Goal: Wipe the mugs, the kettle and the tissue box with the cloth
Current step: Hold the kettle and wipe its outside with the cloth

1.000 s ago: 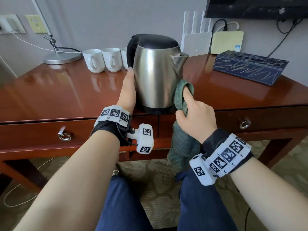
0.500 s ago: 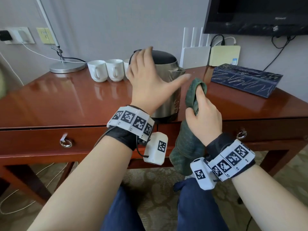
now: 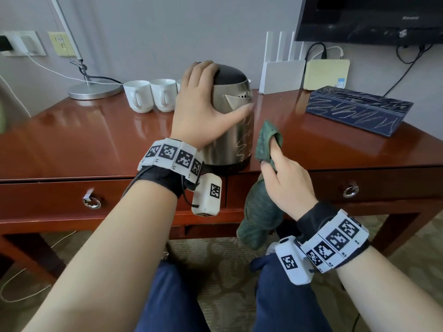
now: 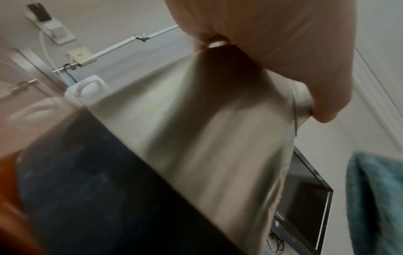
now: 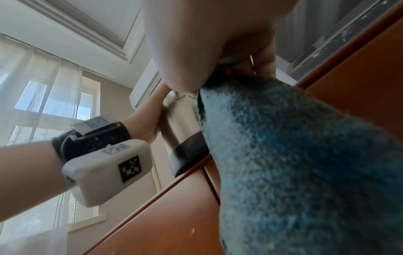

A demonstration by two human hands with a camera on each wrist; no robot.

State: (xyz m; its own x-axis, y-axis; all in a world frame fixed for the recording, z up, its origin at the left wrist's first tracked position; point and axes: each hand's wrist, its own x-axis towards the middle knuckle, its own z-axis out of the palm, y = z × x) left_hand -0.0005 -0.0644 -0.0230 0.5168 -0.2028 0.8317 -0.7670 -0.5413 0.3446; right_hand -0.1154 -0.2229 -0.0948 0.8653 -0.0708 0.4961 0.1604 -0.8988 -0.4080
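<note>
Since half a second ago the left hand point(image 3: 201, 109) has come down onto the kettle point(image 3: 230, 130); before, it was hovering spread open in front of it. Now it's gripping the upper body, fingers going over the dark lid and the thumb reaching across under the spout (the left wrist view is pretty blurry but shows the thumb tip against the steel). The kettle is sitting upright near the front edge of the desk point(image 3: 72, 144).

The right hand point(image 3: 285, 183) is holding the cloth point(image 3: 266, 144) bunched up, index finger poking into the top fold, the rest trailing down past the desk edge. The cloth is hanging just right of the kettle; can't tell if it's actually touching.

Mugs point(image 3: 149, 95) are lining up behind the kettle on its left, by the lamp base point(image 3: 94, 91). The tissue box point(image 3: 357, 110) is lying well off to the right, near the back of the desk.
</note>
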